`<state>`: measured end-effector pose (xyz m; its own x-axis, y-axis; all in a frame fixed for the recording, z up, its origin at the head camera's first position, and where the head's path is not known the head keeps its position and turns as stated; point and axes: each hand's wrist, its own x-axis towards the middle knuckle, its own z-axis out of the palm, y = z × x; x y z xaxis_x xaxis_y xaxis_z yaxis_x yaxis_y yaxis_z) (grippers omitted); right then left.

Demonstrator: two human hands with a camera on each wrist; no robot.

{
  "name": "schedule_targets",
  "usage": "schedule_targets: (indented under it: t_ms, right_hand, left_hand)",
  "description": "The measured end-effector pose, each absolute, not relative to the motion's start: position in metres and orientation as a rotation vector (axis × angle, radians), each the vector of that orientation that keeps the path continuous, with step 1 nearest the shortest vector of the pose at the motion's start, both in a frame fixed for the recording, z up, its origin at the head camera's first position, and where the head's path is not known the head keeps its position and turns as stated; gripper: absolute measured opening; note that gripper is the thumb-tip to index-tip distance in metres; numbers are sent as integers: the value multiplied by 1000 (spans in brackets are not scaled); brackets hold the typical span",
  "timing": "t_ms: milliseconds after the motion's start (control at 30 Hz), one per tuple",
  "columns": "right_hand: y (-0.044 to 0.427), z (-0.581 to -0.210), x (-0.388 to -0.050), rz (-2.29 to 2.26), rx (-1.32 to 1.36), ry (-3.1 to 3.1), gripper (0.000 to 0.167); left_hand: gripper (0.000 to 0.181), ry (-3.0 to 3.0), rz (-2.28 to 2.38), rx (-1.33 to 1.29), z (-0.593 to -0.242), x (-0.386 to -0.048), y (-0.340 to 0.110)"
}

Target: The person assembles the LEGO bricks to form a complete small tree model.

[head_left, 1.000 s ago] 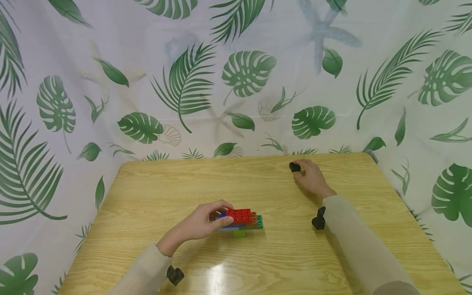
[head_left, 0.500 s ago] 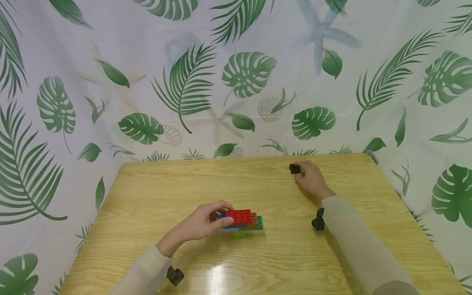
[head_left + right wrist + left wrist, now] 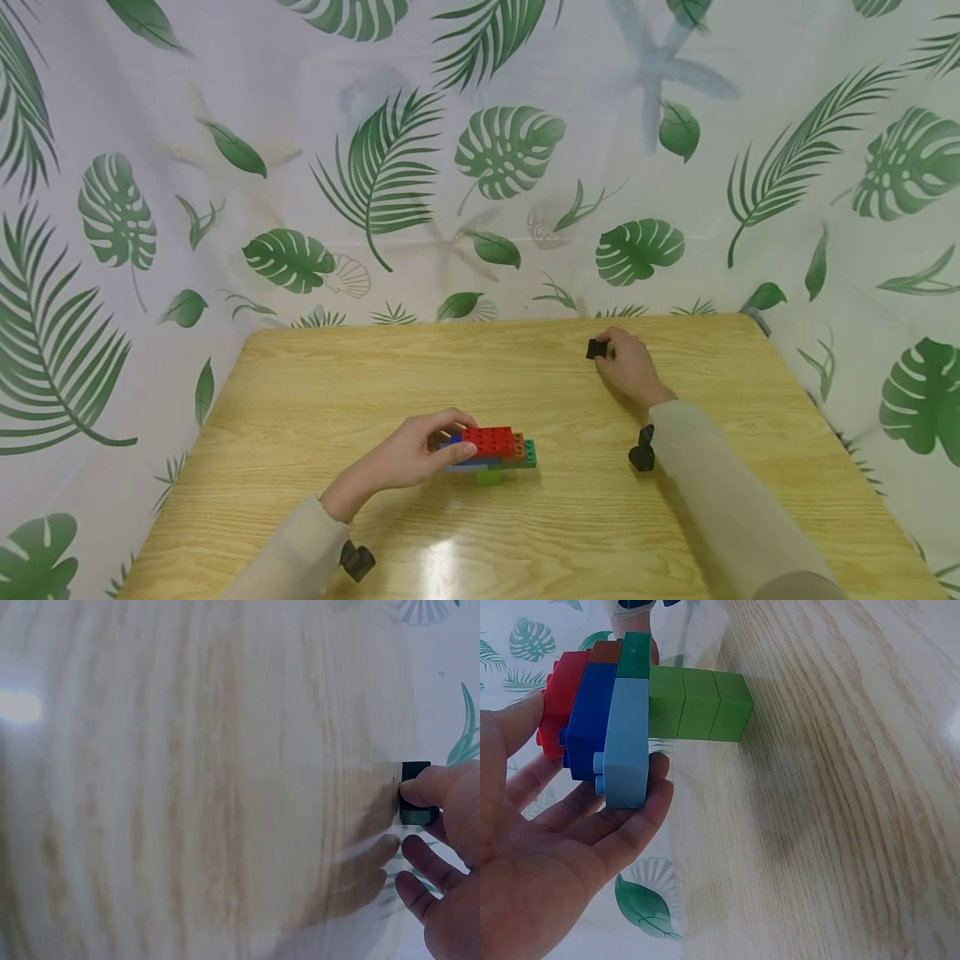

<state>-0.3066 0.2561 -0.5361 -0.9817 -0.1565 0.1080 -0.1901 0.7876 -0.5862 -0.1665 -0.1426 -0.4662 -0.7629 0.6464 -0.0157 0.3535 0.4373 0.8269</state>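
Observation:
My left hand (image 3: 408, 448) holds a model built of toy building bricks (image 3: 487, 442) at the middle of the table. In the left wrist view its thumb lies against the red brick (image 3: 559, 701), with fingers around the dark blue and light blue bricks (image 3: 626, 742). Brown and green bricks are in the same stack, and a lime green brick column (image 3: 701, 703) reaches down to the table. Near the far edge, my right hand (image 3: 628, 362) pinches a small black block (image 3: 596, 348) between thumb and fingers. Part of that block is hidden behind the thumb in the right wrist view.
The wooden table (image 3: 360, 375) has its far edge against a white leaf-printed curtain (image 3: 412, 167), which also runs along the sides. Black wrist cameras (image 3: 642, 450) stick out from both sleeves. A bright reflection lies on the table's near part.
My right hand has drawn slightly back toward me with the black block, which has turned a little. The left hand and brick model have stayed in place.

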Motion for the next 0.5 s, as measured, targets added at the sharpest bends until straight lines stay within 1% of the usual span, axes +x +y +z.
schedule_targets:
  t_ms: [267,500]
  right_hand:
    - [245,-534,-299,996,317,-2896,43]
    - [229,-522,-290,1059,370,-2851,43]
  left_hand:
    - [38,2361,1237,845,-465,-166,-143]
    - [38,2362,1242,839,-465,-165,-143]
